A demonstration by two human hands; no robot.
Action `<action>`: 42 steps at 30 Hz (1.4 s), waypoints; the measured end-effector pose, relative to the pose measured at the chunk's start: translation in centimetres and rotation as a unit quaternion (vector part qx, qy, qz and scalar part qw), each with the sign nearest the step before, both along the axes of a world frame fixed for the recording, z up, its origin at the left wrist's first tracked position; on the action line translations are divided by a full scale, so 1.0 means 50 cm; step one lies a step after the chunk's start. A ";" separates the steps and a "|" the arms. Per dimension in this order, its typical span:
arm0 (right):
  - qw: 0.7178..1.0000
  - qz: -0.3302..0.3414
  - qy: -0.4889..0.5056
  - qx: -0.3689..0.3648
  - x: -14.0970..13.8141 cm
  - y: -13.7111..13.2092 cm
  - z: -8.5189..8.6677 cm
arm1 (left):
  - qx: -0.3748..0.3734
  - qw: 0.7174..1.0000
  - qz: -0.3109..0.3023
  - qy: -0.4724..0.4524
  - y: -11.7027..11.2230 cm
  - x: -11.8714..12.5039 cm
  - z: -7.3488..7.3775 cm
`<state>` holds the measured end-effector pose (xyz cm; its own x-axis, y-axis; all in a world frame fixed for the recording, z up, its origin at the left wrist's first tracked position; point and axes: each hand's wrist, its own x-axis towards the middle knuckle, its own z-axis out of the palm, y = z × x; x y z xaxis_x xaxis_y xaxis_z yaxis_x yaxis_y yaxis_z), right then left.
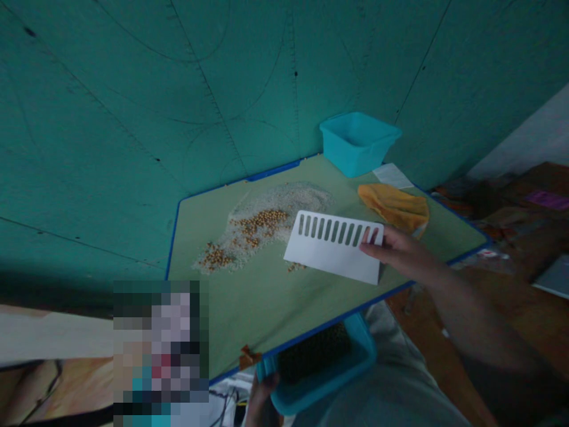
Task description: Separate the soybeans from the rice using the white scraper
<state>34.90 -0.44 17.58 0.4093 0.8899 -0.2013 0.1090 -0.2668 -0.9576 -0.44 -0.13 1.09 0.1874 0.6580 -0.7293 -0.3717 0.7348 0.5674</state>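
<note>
My right hand (395,249) grips the right end of a white slotted card (331,252), held flat just above the green board (267,296). Left of the card lies a spread of white grains mixed with yellow beans (262,222). A few loose beans lie under the card's lower edge. My left hand (260,394) holds the near left corner of a blue tub (320,365) of dark grains at the board's near edge, on my lap.
An empty blue tub (358,142) stands at the board's far corner, with a white paper (393,176) and an orange cloth (395,204) beside it. A teal wall rises behind. Brown floor with clutter lies to the right.
</note>
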 end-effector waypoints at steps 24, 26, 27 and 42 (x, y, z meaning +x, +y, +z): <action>0.995 0.088 0.035 0.011 -0.036 0.031 -0.004 | -0.004 1.000 -0.001 0.010 0.010 0.004 0.026; 0.995 0.097 0.032 0.013 -0.040 0.041 -0.006 | -0.002 1.000 0.003 0.012 0.018 0.003 0.020; 0.994 0.102 0.031 0.015 -0.041 0.046 -0.007 | -0.001 1.000 0.006 0.013 0.022 0.002 0.018; 0.995 0.065 -0.018 0.071 -0.043 0.083 -0.005 | -0.006 0.999 0.004 0.045 0.052 -0.030 -0.034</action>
